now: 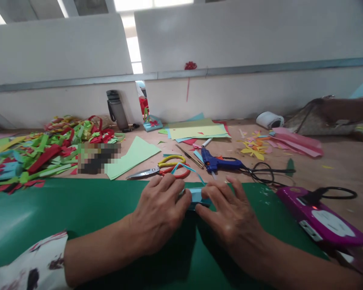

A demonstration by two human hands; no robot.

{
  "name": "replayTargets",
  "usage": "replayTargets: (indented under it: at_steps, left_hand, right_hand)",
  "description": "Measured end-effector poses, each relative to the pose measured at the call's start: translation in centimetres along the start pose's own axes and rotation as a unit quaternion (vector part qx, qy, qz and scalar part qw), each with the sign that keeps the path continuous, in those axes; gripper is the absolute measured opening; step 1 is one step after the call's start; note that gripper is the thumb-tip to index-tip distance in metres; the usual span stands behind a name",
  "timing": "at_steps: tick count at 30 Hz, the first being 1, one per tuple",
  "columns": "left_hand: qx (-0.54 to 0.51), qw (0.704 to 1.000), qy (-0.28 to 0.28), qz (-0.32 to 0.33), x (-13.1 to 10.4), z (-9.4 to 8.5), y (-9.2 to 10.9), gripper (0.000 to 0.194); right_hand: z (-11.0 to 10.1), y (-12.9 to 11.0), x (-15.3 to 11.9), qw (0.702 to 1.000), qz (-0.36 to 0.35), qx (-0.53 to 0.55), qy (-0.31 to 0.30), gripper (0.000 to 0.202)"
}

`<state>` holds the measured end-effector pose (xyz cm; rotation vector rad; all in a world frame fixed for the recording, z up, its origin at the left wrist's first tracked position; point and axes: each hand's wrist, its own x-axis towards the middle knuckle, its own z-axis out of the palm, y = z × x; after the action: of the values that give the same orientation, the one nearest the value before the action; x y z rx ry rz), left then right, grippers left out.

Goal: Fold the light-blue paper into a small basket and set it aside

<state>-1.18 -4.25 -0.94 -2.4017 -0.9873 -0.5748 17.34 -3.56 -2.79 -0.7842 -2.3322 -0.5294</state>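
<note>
Both hands grip a small folded piece of light blue paper (196, 195) over the green mat (103, 201). My left hand (161, 209) is closed on its left end, with the fingertips partly hidden. My right hand (226, 209) pinches the right end between thumb and fingers. A thin blue strip (193, 169) curls up behind the paper; whether it is joined to it I cannot tell. Just beyond my left hand lie scissors (160, 168) with yellow and red handles. A blue glue gun (219, 162) rests behind my right hand.
Colourful paper scraps (54, 149) pile up at left. Green sheets (133, 157) and yellow sheets (196, 129) lie beyond the mat. A grey bottle (117, 110) stands by the white partition. At right are a purple power strip (323, 217), black cords, a white roll (270, 120) and a bag (326, 117).
</note>
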Motion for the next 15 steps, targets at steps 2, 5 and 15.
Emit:
replayTargets:
  at_steps: [2,5,15]
  left_hand:
    - [-0.029,0.999,-0.020,-0.012,0.37,0.35,-0.08,0.017]
    - [-0.057,0.997,-0.031,-0.028,0.56,0.79,-0.35,0.016]
    - [-0.082,0.995,-0.045,-0.045,0.69,0.78,-0.59,0.017]
  right_hand:
    - [-0.06,0.12,0.09,1.000,0.001,0.004,-0.010,0.039]
    - [-0.03,0.25,0.09,1.000,0.005,0.005,-0.019,0.036]
    - [0.54,-0.21,0.20,0.999,0.000,-0.009,-0.031,0.038]
